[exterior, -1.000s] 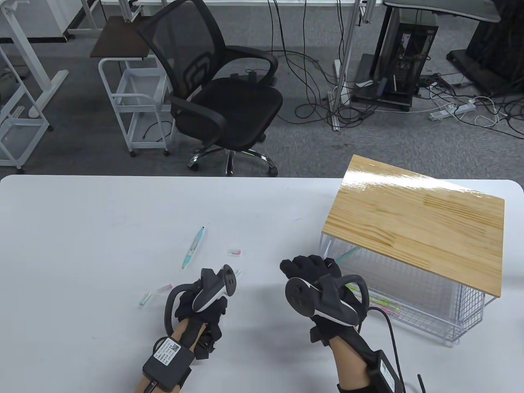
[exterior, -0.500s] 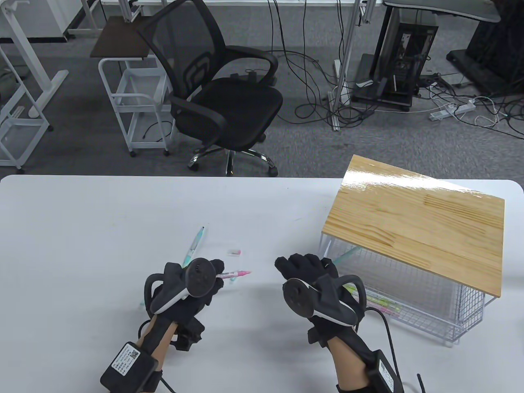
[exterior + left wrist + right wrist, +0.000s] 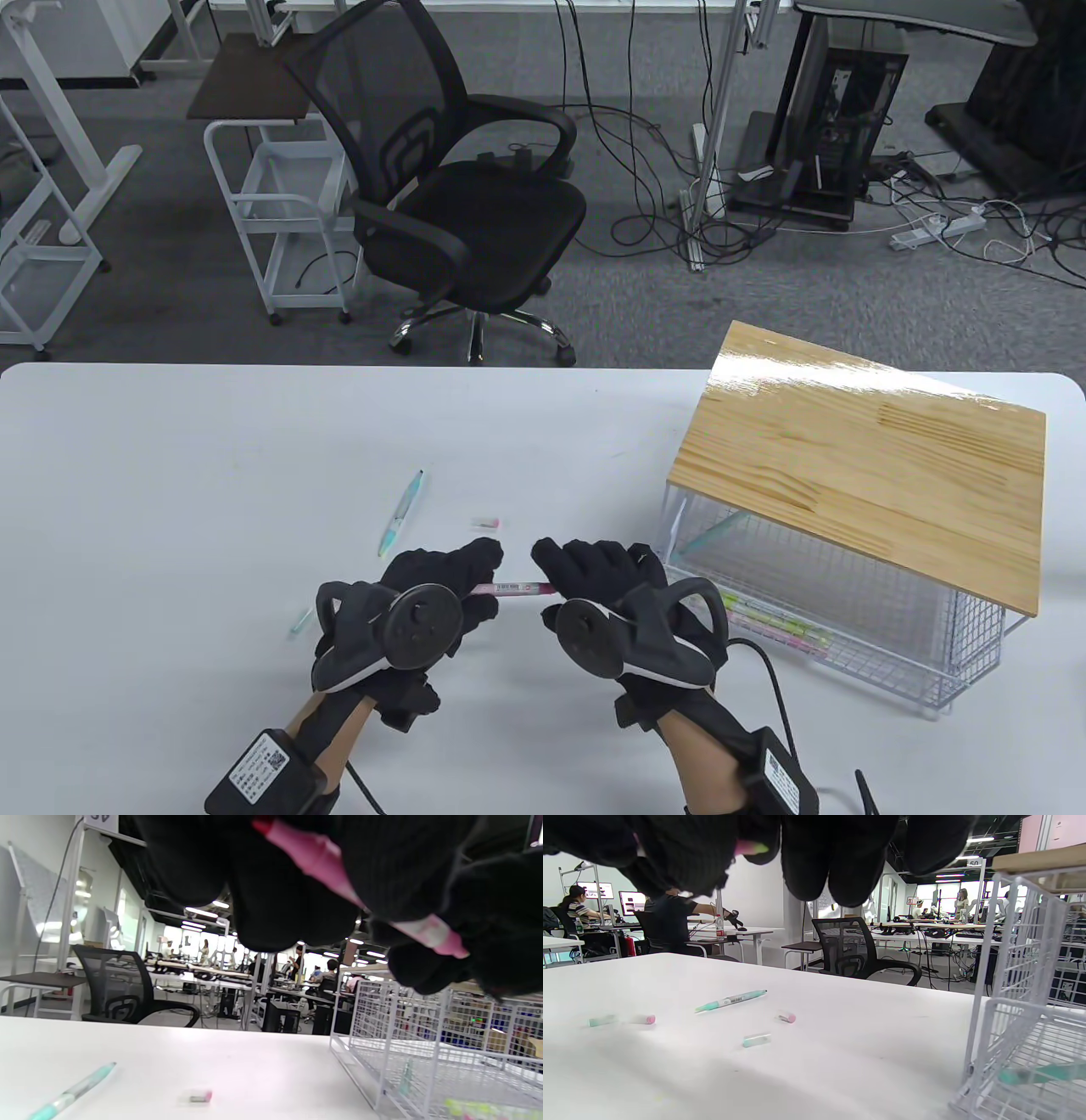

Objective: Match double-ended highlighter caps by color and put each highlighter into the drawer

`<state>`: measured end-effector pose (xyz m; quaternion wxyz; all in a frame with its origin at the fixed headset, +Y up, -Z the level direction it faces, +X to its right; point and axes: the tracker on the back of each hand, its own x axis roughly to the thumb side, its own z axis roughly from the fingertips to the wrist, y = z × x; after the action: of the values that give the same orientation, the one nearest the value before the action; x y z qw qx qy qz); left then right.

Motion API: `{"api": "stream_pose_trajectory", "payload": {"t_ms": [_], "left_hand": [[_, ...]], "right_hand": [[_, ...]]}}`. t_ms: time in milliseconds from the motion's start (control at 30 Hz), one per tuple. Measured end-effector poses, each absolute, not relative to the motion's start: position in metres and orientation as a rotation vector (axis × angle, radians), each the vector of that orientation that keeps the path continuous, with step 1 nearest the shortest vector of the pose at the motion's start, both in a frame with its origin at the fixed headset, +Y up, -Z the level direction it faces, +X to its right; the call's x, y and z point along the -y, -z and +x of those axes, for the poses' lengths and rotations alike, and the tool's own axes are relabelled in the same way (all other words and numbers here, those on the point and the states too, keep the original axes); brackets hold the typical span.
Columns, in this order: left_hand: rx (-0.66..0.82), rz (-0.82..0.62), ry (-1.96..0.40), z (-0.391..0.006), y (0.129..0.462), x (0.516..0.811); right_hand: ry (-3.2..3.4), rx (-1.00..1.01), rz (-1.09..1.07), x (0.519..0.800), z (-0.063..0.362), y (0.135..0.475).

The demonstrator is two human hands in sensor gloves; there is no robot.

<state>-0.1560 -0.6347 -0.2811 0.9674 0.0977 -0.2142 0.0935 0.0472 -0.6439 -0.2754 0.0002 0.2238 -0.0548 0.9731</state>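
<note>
Table view: your left hand (image 3: 441,581) and right hand (image 3: 594,569) each pinch an end of the pink highlighter (image 3: 519,587), lower centre, above the table (image 3: 170,475). Left wrist view: pink barrel crosses the top, fingers (image 3: 292,899) curled round it. Right wrist view: wire drawer (image 3: 1022,1018) at right edge.

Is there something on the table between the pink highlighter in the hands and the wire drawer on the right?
Nothing visible blocks that way. Both hands, left hand and right hand, hold the pink highlighter above the table, and the drawer stands just right of the right hand. The loose caps and the teal highlighter lie to the left.
</note>
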Motion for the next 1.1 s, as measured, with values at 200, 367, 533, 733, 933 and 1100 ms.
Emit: {"api": "stream_pose_trajectory", "payload": {"t_ms": [200, 367, 533, 733, 933, 1100], "left_hand": [[0.455, 0.204, -0.175, -0.15, 0.28, 0.639], [0.46, 0.175, -0.182, -0.152, 0.282, 0.64], [0.426, 0.107, -0.22, -0.169, 0.289, 0.634], [0.259, 0.059, -0.25, -0.218, 0.308, 0.634], [-0.004, -0.084, -0.134, -0.26, 0.338, 0.675], [-0.127, -0.218, -0.047, -0.276, 0.354, 0.712]], "right_hand": [[-3.065, 0.129, 0.715, 0.649, 0.044, 0.279], [-3.074, 0.098, 0.72, 0.652, 0.042, 0.28], [-3.102, 0.084, 0.691, 0.652, 0.046, 0.282], [-3.105, 0.095, 0.612, 0.648, 0.06, 0.286], [-3.087, 0.109, 0.578, 0.646, 0.068, 0.287], [-3.086, 0.122, 0.574, 0.646, 0.069, 0.287]]}}
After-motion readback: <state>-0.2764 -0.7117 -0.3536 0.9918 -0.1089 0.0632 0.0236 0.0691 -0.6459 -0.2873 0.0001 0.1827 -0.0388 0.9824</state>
